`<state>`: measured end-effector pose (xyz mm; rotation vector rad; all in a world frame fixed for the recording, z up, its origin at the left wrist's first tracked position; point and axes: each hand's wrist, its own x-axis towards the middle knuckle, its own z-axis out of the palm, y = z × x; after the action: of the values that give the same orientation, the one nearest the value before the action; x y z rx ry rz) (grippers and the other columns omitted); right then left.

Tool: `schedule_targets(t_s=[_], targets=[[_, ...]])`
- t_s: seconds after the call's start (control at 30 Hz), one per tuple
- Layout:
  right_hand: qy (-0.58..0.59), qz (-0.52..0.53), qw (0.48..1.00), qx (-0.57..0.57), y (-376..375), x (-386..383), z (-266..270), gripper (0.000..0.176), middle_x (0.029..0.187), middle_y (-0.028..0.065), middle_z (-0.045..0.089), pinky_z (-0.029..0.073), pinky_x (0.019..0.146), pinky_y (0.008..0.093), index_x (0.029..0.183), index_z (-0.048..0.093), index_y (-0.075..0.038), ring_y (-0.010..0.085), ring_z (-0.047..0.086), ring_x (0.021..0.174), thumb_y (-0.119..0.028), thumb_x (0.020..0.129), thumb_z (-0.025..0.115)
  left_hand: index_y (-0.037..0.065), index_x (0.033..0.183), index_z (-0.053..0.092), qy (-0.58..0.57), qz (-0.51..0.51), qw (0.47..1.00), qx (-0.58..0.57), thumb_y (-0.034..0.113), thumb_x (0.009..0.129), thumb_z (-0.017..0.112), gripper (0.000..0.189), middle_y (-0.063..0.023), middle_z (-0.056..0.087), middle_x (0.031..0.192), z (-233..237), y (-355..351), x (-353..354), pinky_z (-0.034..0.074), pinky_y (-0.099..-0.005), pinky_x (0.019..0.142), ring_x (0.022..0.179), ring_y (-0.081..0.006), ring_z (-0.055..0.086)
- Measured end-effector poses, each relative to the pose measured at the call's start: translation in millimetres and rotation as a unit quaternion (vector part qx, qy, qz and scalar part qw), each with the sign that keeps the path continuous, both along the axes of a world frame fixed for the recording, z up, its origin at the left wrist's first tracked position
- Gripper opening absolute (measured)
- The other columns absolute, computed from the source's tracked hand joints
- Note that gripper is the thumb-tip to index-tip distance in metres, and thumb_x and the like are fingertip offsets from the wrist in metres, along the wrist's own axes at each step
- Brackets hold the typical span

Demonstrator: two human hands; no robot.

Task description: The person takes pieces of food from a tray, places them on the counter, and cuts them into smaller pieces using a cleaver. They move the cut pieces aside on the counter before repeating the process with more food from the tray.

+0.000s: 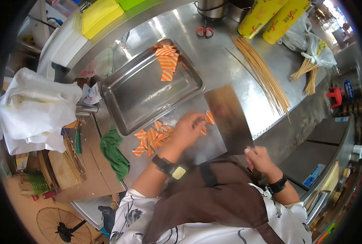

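Note:
My right hand point(257, 158) is closed round the handle of a cleaver point(230, 118), whose broad blade is slightly blurred over the steel counter. Left of the blade, my left hand point(187, 129) has its fingers curled, with the fingertips at an orange-and-white striped food piece point(209, 118). A second striped piece shows just below those fingers. Beside the left wrist lies a pile of striped triangular pieces point(152, 138), partly covered by the forearm. More striped pieces point(167, 61) sit at the far end of a steel tray point(122, 129).
Bamboo skewers point(262, 73) lie at the right, below yellow film rolls point(256, 20) and bagged skewers point(313, 61). Red-handled scissors point(204, 31) rest near the back. A green cloth point(114, 152) hangs at the counter's left edge, near white plastic sheeting point(36, 105).

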<state>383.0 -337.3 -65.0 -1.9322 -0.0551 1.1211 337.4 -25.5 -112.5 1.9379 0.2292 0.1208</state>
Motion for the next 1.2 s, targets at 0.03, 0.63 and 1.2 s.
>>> schedule_targets(t_s=[0.03,0.63,1.2], targets=[[0.009,-0.011,0.999,0.039,-2.3,4.1,-2.2,0.038,0.057,0.0059,0.056,0.044,0.048,0.0314,0.071,0.06,-0.003,0.0171,0.054,0.048,-0.027,0.1,0.056,0.002,0.107,0.067,0.085,0.028,0.993,-0.08,0.008,0.091,0.065,0.017,-0.0091,0.066,0.113,9.6,4.6,3.2,0.05,-0.0361,0.095,0.108,-0.0242,0.063],[0.151,-0.193,0.946,0.212,0.5,87.5,-93.5,0.033,0.056,0.0032,0.047,0.033,0.04,0.0294,0.082,0.048,-0.011,0.016,0.043,0.04,-0.036,0.099,0.06,0.007,0.105,0.064,-0.271,0.088,0.718,-0.636,0.022,0.099,0.057,0.018,-0.0069,0.065,0.105,165.3,69.4,-27.0,0.046,-0.044,0.101,0.105,-0.0256,0.059],[-0.431,0.166,0.862,-0.208,42.6,125.1,-82.4,0.036,0.08,0.0286,0.066,0.051,0.069,0.0512,0.082,0.062,0.005,0.0467,0.065,0.076,-0.03,0.091,0.064,0.003,0.109,0.059,-0.51,0.016,0.826,-0.239,0.041,0.107,0.041,0.042,-0.0112,0.063,0.101,240.1,81.7,-75.2,0.046,-0.0453,0.094,0.097,-0.0274,0.059]])
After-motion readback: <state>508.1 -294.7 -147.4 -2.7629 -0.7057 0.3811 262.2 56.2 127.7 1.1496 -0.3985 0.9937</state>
